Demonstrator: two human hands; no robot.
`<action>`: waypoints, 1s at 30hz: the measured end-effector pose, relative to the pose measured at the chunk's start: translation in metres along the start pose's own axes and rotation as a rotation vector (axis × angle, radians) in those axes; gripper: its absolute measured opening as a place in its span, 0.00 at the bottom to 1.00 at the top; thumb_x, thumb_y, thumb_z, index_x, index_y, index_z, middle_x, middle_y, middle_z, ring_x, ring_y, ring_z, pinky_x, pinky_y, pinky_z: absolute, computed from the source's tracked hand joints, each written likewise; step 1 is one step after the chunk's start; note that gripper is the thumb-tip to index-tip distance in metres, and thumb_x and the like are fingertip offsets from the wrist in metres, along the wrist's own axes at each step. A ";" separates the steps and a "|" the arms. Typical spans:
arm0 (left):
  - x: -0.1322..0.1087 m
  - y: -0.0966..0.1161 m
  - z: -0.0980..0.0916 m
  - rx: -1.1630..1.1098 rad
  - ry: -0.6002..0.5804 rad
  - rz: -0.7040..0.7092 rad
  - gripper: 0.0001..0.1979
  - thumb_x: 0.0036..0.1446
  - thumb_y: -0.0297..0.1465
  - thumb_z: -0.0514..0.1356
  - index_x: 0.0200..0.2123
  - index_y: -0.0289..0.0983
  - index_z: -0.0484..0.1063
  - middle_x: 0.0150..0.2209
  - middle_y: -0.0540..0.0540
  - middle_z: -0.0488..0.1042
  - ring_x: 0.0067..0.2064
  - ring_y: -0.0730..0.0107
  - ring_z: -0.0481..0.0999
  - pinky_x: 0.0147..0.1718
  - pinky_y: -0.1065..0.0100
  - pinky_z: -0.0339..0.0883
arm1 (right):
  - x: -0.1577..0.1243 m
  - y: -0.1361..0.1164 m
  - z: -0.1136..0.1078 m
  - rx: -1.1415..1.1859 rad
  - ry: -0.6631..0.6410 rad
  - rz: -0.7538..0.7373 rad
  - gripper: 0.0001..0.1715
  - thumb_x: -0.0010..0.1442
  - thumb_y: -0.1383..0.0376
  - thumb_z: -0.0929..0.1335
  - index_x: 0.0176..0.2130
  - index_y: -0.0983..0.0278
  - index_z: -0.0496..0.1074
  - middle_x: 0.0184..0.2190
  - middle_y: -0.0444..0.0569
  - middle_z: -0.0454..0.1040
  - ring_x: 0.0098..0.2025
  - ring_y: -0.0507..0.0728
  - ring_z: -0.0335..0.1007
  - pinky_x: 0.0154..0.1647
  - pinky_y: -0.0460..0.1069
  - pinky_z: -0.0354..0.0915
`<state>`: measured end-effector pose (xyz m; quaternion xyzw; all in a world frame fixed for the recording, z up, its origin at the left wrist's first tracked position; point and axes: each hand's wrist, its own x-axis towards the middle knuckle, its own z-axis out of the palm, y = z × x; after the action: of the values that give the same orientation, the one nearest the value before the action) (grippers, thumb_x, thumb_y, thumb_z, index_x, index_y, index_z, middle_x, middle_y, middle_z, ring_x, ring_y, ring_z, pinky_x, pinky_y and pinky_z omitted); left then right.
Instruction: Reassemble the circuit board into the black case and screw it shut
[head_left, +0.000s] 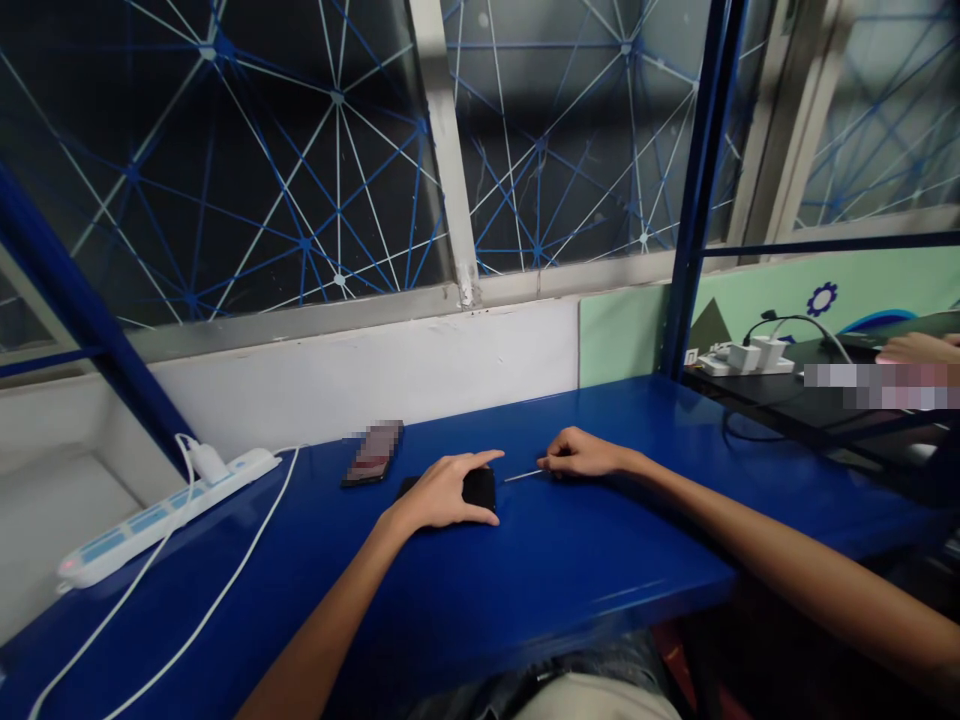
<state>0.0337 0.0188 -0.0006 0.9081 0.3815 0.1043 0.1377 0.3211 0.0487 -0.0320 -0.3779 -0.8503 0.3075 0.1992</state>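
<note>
My left hand point(450, 491) lies over a black phone-like object point(480, 488) on the blue table point(585, 560), its thumb and index finger spread along the object's two long edges. To the right, my right hand point(576, 453) pinches a thin, light-coloured rod point(523, 476). The rod's free tip points left and stops a little short of the black object's right end. Behind my left hand lies a second phone point(373, 455), its screen partly blurred out.
A white power strip point(169, 518) with a plug and white cable lies at the left. At the right, another power strip point(746, 360) and dark cables sit on a black desk, where another person's hand shows. A blue post rises behind the table's right part.
</note>
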 end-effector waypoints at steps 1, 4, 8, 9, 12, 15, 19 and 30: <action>0.000 0.000 0.000 0.001 -0.001 -0.002 0.45 0.44 0.51 0.67 0.65 0.52 0.55 0.61 0.45 0.65 0.60 0.46 0.64 0.55 0.50 0.60 | 0.001 0.002 0.000 -0.023 0.029 0.007 0.28 0.61 0.49 0.63 0.22 0.68 0.72 0.15 0.42 0.64 0.17 0.48 0.53 0.20 0.45 0.49; 0.000 -0.001 0.001 0.009 0.005 0.001 0.45 0.44 0.50 0.68 0.65 0.51 0.55 0.61 0.45 0.66 0.60 0.45 0.65 0.55 0.49 0.60 | 0.003 0.004 0.001 -0.070 0.081 0.014 0.28 0.61 0.50 0.63 0.21 0.68 0.72 0.16 0.43 0.65 0.18 0.48 0.54 0.21 0.45 0.50; 0.001 -0.001 0.001 0.015 0.013 0.006 0.45 0.44 0.49 0.69 0.64 0.51 0.56 0.61 0.45 0.66 0.60 0.46 0.65 0.55 0.50 0.61 | 0.005 0.003 0.004 -0.095 0.100 0.011 0.28 0.61 0.51 0.63 0.22 0.68 0.72 0.17 0.45 0.67 0.19 0.48 0.56 0.22 0.45 0.52; 0.001 0.000 0.001 0.016 0.014 0.008 0.45 0.44 0.49 0.69 0.64 0.51 0.57 0.61 0.45 0.66 0.60 0.46 0.65 0.55 0.51 0.61 | 0.005 0.003 0.005 -0.099 0.102 0.015 0.28 0.62 0.51 0.62 0.22 0.68 0.72 0.17 0.45 0.68 0.19 0.48 0.56 0.22 0.45 0.52; 0.000 0.000 0.000 0.020 0.016 0.013 0.44 0.44 0.49 0.68 0.64 0.51 0.57 0.61 0.46 0.65 0.60 0.46 0.65 0.55 0.51 0.61 | 0.005 0.002 0.006 -0.110 0.104 0.030 0.28 0.62 0.50 0.63 0.22 0.68 0.72 0.17 0.45 0.68 0.19 0.48 0.57 0.22 0.45 0.52; -0.001 0.001 0.000 0.022 0.020 0.008 0.44 0.45 0.49 0.68 0.64 0.52 0.57 0.62 0.46 0.65 0.60 0.47 0.65 0.55 0.51 0.61 | 0.004 0.001 0.006 -0.110 0.109 0.035 0.29 0.62 0.49 0.62 0.22 0.68 0.73 0.17 0.45 0.68 0.19 0.48 0.57 0.22 0.45 0.51; 0.000 0.001 0.000 0.022 0.020 0.010 0.44 0.45 0.49 0.68 0.64 0.50 0.58 0.62 0.46 0.65 0.61 0.48 0.65 0.57 0.53 0.59 | 0.005 -0.001 0.007 -0.120 0.121 0.046 0.30 0.61 0.48 0.62 0.23 0.68 0.73 0.17 0.44 0.67 0.19 0.49 0.56 0.22 0.45 0.51; 0.000 0.002 0.000 0.040 0.020 0.013 0.43 0.45 0.48 0.68 0.64 0.50 0.58 0.61 0.46 0.66 0.60 0.47 0.65 0.56 0.52 0.60 | 0.005 0.001 0.007 -0.180 0.133 0.018 0.29 0.60 0.46 0.63 0.22 0.66 0.70 0.17 0.42 0.63 0.20 0.48 0.52 0.23 0.46 0.48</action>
<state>0.0352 0.0176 -0.0001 0.9121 0.3787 0.1066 0.1152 0.3144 0.0502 -0.0376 -0.4214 -0.8560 0.2059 0.2175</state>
